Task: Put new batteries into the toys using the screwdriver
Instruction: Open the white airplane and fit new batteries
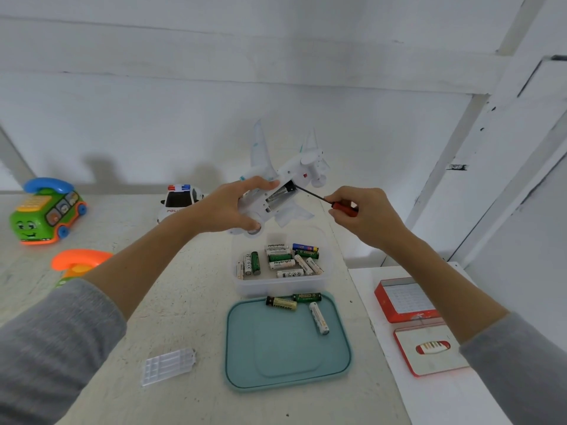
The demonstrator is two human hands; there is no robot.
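with the left hand (228, 207) gripping the toy plane (285, 185) above the battery box (325, 256) and the right hand (362, 214) pinching the screwdriver (325, 201) into its open compartment, prying might fling a battery off the desk (171, 302).

The left forearm (129, 265) hides most of the orange toy (80, 261); the left hand (228, 207) hides the police car's (179, 199) side.

grey sleeves (52, 342), pushed up, bare forearms

Both arms reach forward, left hand (231, 207) curled in a grip, right hand (365, 214) pinching.
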